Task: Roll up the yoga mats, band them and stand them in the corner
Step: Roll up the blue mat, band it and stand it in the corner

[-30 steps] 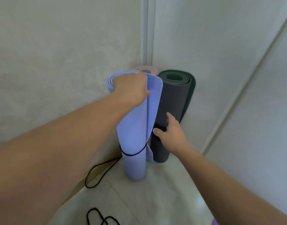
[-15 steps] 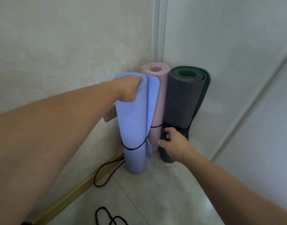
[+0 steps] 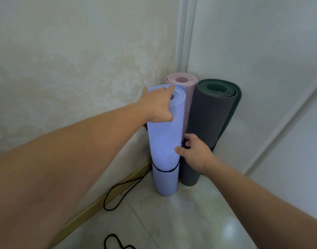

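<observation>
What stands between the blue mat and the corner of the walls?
The pink mat stands upright there, behind the blue mat, in the head view.

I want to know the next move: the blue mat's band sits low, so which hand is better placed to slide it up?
Probably the right hand: it rests at mid-height beside the blue mat, just above the black band. The left hand holds the mat's top, steadying it.
</observation>
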A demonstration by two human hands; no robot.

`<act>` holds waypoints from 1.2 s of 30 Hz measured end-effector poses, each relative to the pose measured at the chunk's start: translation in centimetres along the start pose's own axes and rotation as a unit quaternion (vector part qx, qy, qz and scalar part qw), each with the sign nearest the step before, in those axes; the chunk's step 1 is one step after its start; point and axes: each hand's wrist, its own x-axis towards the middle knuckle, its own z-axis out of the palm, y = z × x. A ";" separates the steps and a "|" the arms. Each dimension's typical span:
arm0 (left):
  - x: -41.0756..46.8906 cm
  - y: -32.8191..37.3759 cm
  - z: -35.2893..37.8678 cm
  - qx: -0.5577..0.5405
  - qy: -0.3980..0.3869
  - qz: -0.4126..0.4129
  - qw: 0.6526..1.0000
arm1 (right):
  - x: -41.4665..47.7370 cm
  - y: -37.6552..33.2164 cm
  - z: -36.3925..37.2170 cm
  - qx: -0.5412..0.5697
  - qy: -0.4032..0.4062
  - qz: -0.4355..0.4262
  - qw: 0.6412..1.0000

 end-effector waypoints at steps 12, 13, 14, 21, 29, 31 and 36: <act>-1.0 0.7 0.9 0.040 0.023 0.023 0.999 | -2.3 3.5 -1.3 0.023 0.018 0.052 0.998; -1.1 0.8 0.8 0.048 0.024 0.024 0.998 | -2.3 3.5 -1.3 0.023 0.017 0.053 0.998; -1.1 0.8 0.8 0.057 0.024 0.026 0.998 | -2.3 3.5 -1.4 0.022 0.017 0.053 0.998; -1.4 0.6 0.6 0.066 -0.002 0.018 0.998 | -2.4 3.4 -1.8 0.023 0.015 0.052 0.998; -3.2 1.9 -0.2 0.015 0.092 0.046 0.995 | -4.0 3.6 -1.6 0.023 0.022 0.056 0.998; -4.1 3.3 -0.2 0.005 0.098 0.073 0.992 | -5.2 3.4 -2.0 0.027 0.024 0.054 0.998; -8.5 8.9 0.1 -0.071 0.073 0.089 0.991 | -10.0 3.6 -3.8 0.042 0.043 0.049 0.997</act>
